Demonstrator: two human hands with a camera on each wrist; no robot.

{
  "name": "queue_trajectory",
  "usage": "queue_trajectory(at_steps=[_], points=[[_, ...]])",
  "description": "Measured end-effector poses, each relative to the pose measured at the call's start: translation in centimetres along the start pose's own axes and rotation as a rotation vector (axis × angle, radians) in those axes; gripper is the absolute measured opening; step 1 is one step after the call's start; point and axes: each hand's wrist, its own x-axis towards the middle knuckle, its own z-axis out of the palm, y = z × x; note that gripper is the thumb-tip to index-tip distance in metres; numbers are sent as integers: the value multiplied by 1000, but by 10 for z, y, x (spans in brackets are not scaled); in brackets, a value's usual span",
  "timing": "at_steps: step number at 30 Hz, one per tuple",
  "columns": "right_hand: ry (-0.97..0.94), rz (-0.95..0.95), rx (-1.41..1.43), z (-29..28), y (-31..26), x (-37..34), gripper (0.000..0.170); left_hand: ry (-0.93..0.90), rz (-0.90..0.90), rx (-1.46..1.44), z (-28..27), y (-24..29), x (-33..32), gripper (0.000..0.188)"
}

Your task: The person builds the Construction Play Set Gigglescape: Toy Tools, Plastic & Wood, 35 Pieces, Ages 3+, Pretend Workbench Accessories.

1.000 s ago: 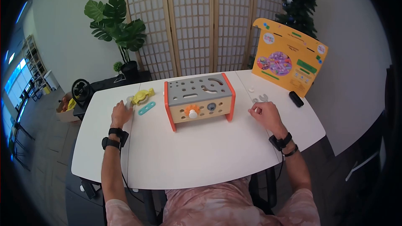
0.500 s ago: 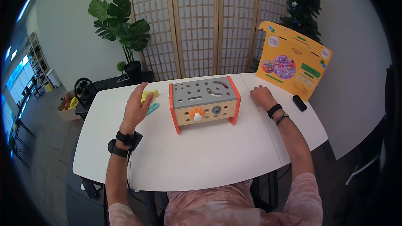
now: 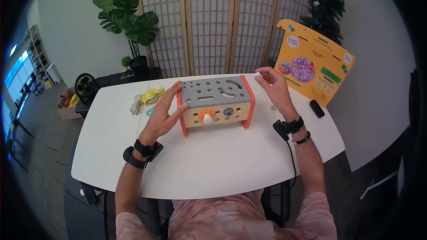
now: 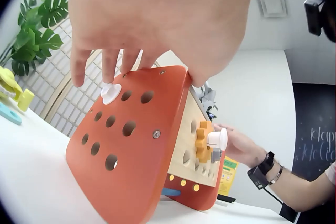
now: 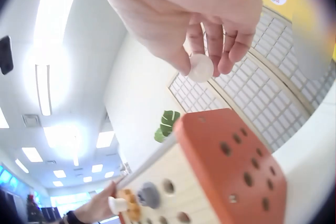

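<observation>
A toy workbench (image 3: 213, 100) with a grey holed top and red end panels stands on the white table. My left hand (image 3: 162, 113) rests against its left end, fingers extended over the red panel (image 4: 126, 129) in the left wrist view. A white knob (image 4: 110, 93) sits in that panel near the fingertips. My right hand (image 3: 276, 90) is raised beyond the right end, pinching a small white round piece (image 5: 201, 68) between thumb and fingers. On the front are an orange gear (image 3: 206, 115) with a white knob and a grey screw-like piece (image 3: 228, 112).
Left of the workbench lie a yellow toy piece (image 3: 152, 95), a pale grey piece (image 3: 135, 105) and a teal strip (image 3: 150, 111). A yellow box (image 3: 311, 60) stands at the back right, with a black object (image 3: 316, 109) before it. A small pale piece (image 3: 274, 107) lies right of the workbench.
My left hand has moved right from beside the yellow piece onto the workbench's left end. The right hand has lifted from the table with the white piece pinched in it.
</observation>
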Motion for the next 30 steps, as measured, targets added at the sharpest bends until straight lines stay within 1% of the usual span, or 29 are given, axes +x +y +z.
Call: queue_trajectory(at_steps=[1,2,4,7,9,11,16,18,19,21,22,24,25,27,29,30], points=[[-46,-38,147,4,-5,0,23,-2,0,1,2,-3,0,67],[-46,-38,149,9,-10,-2,23,16,10,-4,5,-5,0,66],[-135,-61,218,19,-18,-9,21,37,22,-6,8,-7,0,66],[-99,-126,174,33,-13,-16,21,51,51,-44,9,-6,0,69],[-96,-126,183,35,-12,-19,20,33,20,-58,8,-4,-1,66],[-106,-106,118,35,-15,-22,19,41,24,-63,10,-7,-1,66],[-80,-129,100,37,-14,-23,18,36,30,-40,8,-7,1,67],[-80,-131,108,35,-12,-25,17,4,79,61,0,-4,5,70],[-77,-127,116,36,-11,-25,17,3,78,63,-5,-2,8,70],[-71,-124,127,38,-8,-24,17,-94,45,101,-15,1,12,73],[-68,-125,150,39,-4,-24,17,-97,52,105,-18,0,14,73],[-49,-129,170,39,-1,-25,17,-125,9,71,-20,-4,16,73],[-56,-112,189,39,-2,-25,17,-129,25,74,-16,-11,18,73],[-52,-97,198,37,-4,-26,17,3,45,-22,-1,-24,16,72],[-54,-153,171,38,-6,-26,19,28,72,-38,8,-31,17,70],[-42,-145,170,39,-8,-27,20,66,87,-55,11,-32,16,70]])
